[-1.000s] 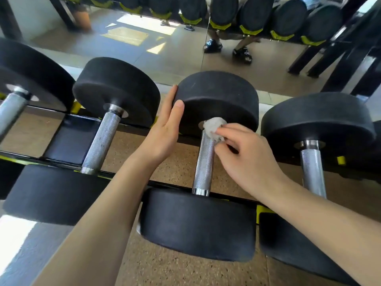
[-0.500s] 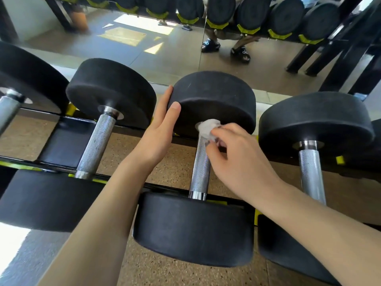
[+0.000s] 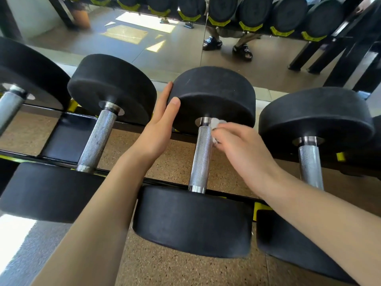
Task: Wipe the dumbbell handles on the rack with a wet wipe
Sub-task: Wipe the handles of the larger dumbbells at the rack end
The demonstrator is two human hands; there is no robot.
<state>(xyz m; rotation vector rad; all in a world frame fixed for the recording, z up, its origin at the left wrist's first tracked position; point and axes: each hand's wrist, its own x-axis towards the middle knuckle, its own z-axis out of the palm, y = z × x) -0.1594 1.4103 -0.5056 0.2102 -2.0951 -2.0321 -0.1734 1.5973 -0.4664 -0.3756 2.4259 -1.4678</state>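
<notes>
Several black dumbbells with knurled steel handles lie side by side on the rack point(image 3: 68, 139). The middle dumbbell's handle point(image 3: 201, 159) runs from its far head point(image 3: 214, 96) down to its near head point(image 3: 191, 221). My left hand point(image 3: 158, 129) rests flat with straight fingers against the left side of the far head. My right hand point(image 3: 241, 149) pinches a small crumpled white wet wipe point(image 3: 216, 125) against the right side of the handle's top end, beside the collar. My fingers cover most of the wipe.
One dumbbell handle point(image 3: 98, 139) lies to the left and another point(image 3: 310, 166) to the right; a further one point(image 3: 9, 108) shows at the far left edge. A wall mirror point(image 3: 144, 48) behind the rack reflects the floor, other dumbbells and a person's sandalled feet.
My right hand has slid the wipe from the top front of the handle round to its right side, baring the collar. The left hand has stayed on the far head.
</notes>
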